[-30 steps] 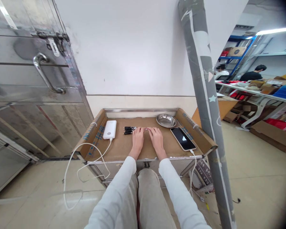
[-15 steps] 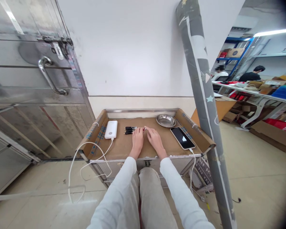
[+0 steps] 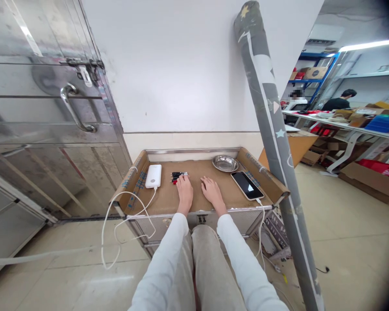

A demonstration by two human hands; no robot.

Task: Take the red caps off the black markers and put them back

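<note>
Several dark pens (image 3: 178, 174) lie side by side on the cardboard-covered tabletop (image 3: 199, 201), with a bit of red at the near edge of the row. My left hand (image 3: 185, 193) rests at the near end of the pens, its fingertips over their right part; what its fingers touch underneath is hidden. To the right, my right hand (image 3: 212, 192) lies palm down on the cardboard, fingers apart, with nothing in it.
A white power bank (image 3: 153, 176) with a looping white cable is at the left. A round metal dish (image 3: 225, 163) and a plugged-in phone (image 3: 247, 186) lie at the right. A tall grey roll (image 3: 269, 103) leans beside the table. Two people sit far right.
My hands have drawn apart; the right one moved away from the left and now lies flat. Red shows at the near edge of the pens. The view has shifted slightly.
</note>
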